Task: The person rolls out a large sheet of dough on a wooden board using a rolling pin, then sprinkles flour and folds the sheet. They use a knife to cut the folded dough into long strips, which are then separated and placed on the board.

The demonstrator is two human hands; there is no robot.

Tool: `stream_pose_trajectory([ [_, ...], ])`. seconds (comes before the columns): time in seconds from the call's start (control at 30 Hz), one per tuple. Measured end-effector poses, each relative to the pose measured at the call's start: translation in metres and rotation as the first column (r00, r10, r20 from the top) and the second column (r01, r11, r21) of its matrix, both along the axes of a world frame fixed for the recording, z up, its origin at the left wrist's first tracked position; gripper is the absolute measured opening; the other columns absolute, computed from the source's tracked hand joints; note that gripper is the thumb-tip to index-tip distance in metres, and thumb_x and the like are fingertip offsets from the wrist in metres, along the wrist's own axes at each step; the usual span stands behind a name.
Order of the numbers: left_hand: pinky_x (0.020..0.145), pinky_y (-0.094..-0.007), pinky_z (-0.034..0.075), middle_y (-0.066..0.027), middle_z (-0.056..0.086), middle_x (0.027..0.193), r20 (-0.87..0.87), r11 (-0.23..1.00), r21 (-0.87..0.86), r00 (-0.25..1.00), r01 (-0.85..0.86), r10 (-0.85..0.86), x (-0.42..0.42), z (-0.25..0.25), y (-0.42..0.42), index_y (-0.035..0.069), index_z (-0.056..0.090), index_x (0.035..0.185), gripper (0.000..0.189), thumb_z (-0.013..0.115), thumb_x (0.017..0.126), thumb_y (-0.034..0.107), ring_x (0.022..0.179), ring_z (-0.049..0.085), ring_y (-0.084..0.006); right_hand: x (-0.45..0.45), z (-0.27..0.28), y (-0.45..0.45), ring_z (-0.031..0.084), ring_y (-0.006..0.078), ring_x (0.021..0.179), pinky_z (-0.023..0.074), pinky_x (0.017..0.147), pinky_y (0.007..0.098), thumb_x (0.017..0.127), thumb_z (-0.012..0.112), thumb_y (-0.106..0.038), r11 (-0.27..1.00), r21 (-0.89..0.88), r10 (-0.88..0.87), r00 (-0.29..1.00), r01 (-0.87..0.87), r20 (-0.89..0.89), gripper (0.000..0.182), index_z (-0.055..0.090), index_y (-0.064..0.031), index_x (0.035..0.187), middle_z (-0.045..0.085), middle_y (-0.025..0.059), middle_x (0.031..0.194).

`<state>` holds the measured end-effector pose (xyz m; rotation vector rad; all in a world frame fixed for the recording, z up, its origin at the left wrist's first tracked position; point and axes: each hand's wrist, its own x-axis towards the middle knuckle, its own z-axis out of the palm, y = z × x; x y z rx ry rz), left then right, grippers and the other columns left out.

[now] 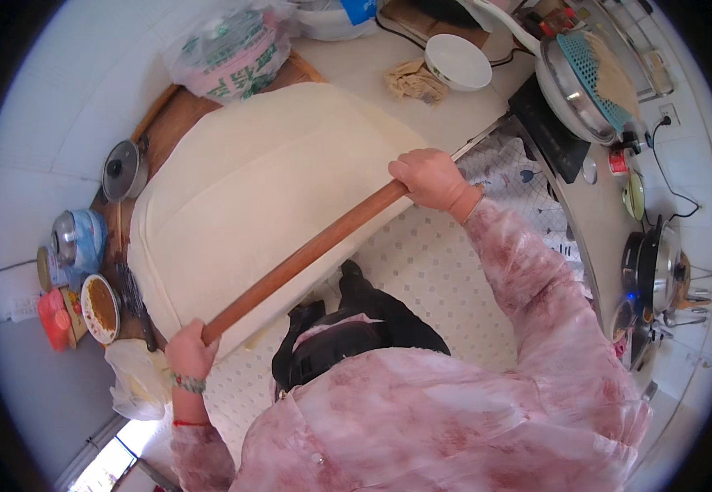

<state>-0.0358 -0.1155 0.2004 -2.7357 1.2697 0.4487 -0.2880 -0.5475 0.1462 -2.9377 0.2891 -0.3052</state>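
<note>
A long wooden rolling pin (307, 261) lies slantwise over the near edge of a large, thin sheet of dough (257, 178). My left hand (191, 350) is closed around its lower left end, and my right hand (427, 178) grips its upper right end. The dough covers most of the wooden board under it, and its near side reaches the counter's front edge. At its left side the dough shows a folded or layered rim. Whether the pin presses on the dough cannot be told.
Left of the dough are a knife (145, 329), a bowl of brown sauce (101, 309) and a lidded pot (123, 171). Behind it stands a plastic-wrapped bundle (233, 52). A white bowl (458, 62) rests beside a crumpled cloth (414, 82); a pan with a teal strainer (593, 80) stands at right.
</note>
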Motion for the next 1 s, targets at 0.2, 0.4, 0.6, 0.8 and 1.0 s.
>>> stream_pose_trajectory([
  [0.2,0.054,-0.0412,0.045,-0.0148,0.056,0.062,-0.014,0.972,-0.145,0.982,-0.187,0.187,-0.025,-0.013,0.048,0.004,0.054,0.068,0.036,0.081,0.066,0.028,0.060,0.058,-0.0325,0.021,-0.051,-0.062,0.060,0.0311,0.091,0.0492,0.075,0.0440,0.076,0.061,-0.011,0.946,0.132,-0.322,0.913,0.297,0.251,0.015,0.060,-0.0090,0.091,0.062,0.0118,0.094],
  [0.4,0.050,-0.0364,0.038,-0.0111,0.047,0.055,-0.202,0.802,-0.378,0.887,-0.462,0.415,-0.061,-0.023,0.052,0.001,0.047,0.064,0.038,0.082,0.065,0.018,0.050,0.039,-0.0194,0.081,-0.083,-0.132,0.058,0.0336,0.101,0.0489,0.084,0.0444,0.082,0.061,-0.025,0.701,0.015,-0.713,0.701,0.713,-0.027,0.023,0.065,-0.0085,0.097,0.059,0.0123,0.112],
  [0.6,0.051,-0.0341,0.039,-0.0111,0.048,0.057,-0.225,0.768,-0.430,0.880,-0.475,0.419,-0.077,-0.017,0.024,0.000,0.050,0.067,0.034,0.080,0.068,0.016,0.053,0.041,-0.0155,0.048,-0.105,-0.129,0.059,0.0313,0.102,0.0495,0.081,0.0432,0.080,0.058,-0.024,0.798,-0.133,-0.600,0.796,0.588,-0.076,0.023,0.069,-0.0107,0.096,0.060,0.0124,0.113],
  [0.8,0.053,-0.0339,0.043,-0.0118,0.055,0.060,-0.385,0.828,-0.353,0.874,-0.435,0.295,-0.089,-0.027,-0.035,0.001,0.058,0.072,0.033,0.081,0.068,0.023,0.053,0.050,-0.0179,-0.080,-0.055,-0.080,0.059,0.0181,0.099,0.0448,0.088,0.0353,0.092,0.056,-0.020,-0.151,0.914,-0.887,0.460,-0.376,0.043,0.022,0.059,-0.0096,0.111,0.062,0.0017,0.109],
  [1.0,0.056,-0.0382,0.046,-0.0174,0.061,0.065,-0.484,0.880,-0.359,0.868,-0.312,0.110,-0.117,-0.040,-0.139,0.000,0.060,0.075,0.038,0.078,0.069,0.034,0.059,0.060,-0.0303,-0.092,0.038,0.037,0.056,0.0107,0.099,0.0443,0.085,0.0266,0.090,0.059,-0.015,-0.046,0.942,-0.772,0.610,-0.334,0.178,0.021,0.060,-0.0045,0.108,0.062,0.0032,0.105],
])
